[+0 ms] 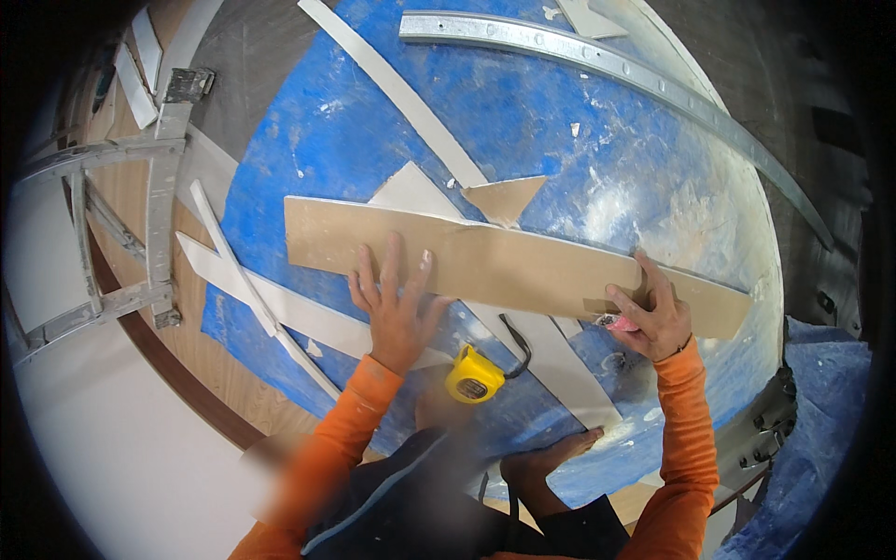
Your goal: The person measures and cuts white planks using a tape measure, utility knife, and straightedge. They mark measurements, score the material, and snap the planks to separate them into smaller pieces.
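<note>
Nothing legible in this view. One label spotted: dark oval label [476, 387] on the side of the yellow tape measure [467, 367], lower centre of frame. Seems to carry lighter print, too small and soft to read.

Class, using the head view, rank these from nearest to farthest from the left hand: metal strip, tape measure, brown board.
1. Brown board: touching the left hand.
2. Tape measure: right of that hand, nearer the body.
3. Metal strip: beyond the board, upper right.
</note>
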A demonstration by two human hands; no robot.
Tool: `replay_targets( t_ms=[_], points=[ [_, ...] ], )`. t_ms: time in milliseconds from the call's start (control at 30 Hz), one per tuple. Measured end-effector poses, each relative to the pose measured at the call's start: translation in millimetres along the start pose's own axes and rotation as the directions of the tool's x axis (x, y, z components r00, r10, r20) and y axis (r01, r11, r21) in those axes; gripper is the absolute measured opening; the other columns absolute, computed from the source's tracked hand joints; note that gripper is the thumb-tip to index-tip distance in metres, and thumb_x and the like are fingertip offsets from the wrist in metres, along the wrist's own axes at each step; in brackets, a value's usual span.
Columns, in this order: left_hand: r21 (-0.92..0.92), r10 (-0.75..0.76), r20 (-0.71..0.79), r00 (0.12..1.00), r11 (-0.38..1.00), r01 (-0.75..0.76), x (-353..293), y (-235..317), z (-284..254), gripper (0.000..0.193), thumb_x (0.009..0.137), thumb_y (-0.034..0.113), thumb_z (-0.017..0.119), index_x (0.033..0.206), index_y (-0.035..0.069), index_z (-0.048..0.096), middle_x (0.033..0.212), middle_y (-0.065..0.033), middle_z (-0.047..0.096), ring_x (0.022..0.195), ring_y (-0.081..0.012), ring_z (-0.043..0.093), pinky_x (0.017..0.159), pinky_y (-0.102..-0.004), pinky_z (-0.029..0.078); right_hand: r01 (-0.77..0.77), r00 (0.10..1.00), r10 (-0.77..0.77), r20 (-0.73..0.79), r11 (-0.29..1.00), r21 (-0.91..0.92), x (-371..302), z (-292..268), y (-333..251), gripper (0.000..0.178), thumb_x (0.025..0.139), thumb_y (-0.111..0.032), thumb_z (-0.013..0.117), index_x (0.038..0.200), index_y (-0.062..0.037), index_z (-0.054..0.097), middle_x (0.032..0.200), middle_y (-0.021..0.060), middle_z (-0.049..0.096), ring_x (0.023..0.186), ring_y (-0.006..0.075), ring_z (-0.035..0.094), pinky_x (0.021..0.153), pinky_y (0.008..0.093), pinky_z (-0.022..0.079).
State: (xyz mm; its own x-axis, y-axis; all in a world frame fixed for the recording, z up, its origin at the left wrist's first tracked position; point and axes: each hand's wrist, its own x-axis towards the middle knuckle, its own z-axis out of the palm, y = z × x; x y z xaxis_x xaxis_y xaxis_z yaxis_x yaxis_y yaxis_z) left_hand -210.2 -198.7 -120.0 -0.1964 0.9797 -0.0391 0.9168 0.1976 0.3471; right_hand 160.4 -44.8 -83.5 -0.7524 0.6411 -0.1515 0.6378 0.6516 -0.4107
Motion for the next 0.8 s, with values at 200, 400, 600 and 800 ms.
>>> replay_targets(
  t_ms=[200, 400, 600, 800],
  points=[
    [-0.006, 0.002, 0.009, 1.0, 1.0, -0.002, 0.1, -0.5, -0.1, 0.064, 0.09, 0.041, 0.075, 0.147, 0.02, 0.054, 0.167, -0.0186, 0.029, 0.154, -0.0481, 0.015, 0.119, -0.0659, 0.007, -0.014, 1.0, 0.014, 0.013, 1.0, 0.022, -1.3, -0.7, -0.8, 0.079, 0.057, -0.031, 0.091, 0.133, -0.0332, 0.068, 0.154, 0.021, 0.046, 0.115, 0.0362, 0.066, 0.08, 0.0377, 0.063],
    [0.001, -0.005, 0.007, 1.0, 1.0, 0.005, -0.2, -1.7, 2.2, 0.065, 0.089, 0.043, 0.075, 0.146, 0.022, 0.054, 0.167, -0.0182, 0.03, 0.154, -0.0481, 0.016, 0.119, -0.0659, 0.007, -0.019, 1.0, 0.019, 0.019, 1.0, 0.022, 1.2, -2.0, -2.1, 0.081, 0.056, -0.03, 0.091, 0.134, -0.0339, 0.067, 0.152, 0.0209, 0.048, 0.114, 0.0364, 0.067, 0.08, 0.0372, 0.063],
    [-0.025, -0.004, 0.004, 1.0, 1.0, 0.004, -0.7, -2.5, 1.4, 0.063, 0.089, 0.042, 0.075, 0.145, 0.02, 0.055, 0.166, -0.018, 0.03, 0.153, -0.0481, 0.016, 0.12, -0.0654, 0.007, -0.022, 1.0, 0.022, 0.011, 1.0, -0.005, 0.3, -9.9, -12.1, 0.083, 0.055, -0.028, 0.093, 0.133, -0.0343, 0.067, 0.152, 0.0214, 0.049, 0.113, 0.0362, 0.067, 0.079, 0.0374, 0.063],
    [-0.038, -0.001, 0.019, 1.0, 0.999, 0.001, -1.7, -4.6, -1.9, 0.062, 0.089, 0.04, 0.075, 0.143, 0.018, 0.055, 0.166, -0.0175, 0.032, 0.153, -0.0466, 0.018, 0.12, -0.0647, 0.008, -0.055, 0.998, 0.056, 0.032, 0.998, -0.028, -8.1, -14.6, -24.4, 0.081, 0.056, -0.028, 0.093, 0.132, -0.0345, 0.068, 0.15, 0.0223, 0.049, 0.113, 0.0347, 0.067, 0.075, 0.0366, 0.063]
  ],
)
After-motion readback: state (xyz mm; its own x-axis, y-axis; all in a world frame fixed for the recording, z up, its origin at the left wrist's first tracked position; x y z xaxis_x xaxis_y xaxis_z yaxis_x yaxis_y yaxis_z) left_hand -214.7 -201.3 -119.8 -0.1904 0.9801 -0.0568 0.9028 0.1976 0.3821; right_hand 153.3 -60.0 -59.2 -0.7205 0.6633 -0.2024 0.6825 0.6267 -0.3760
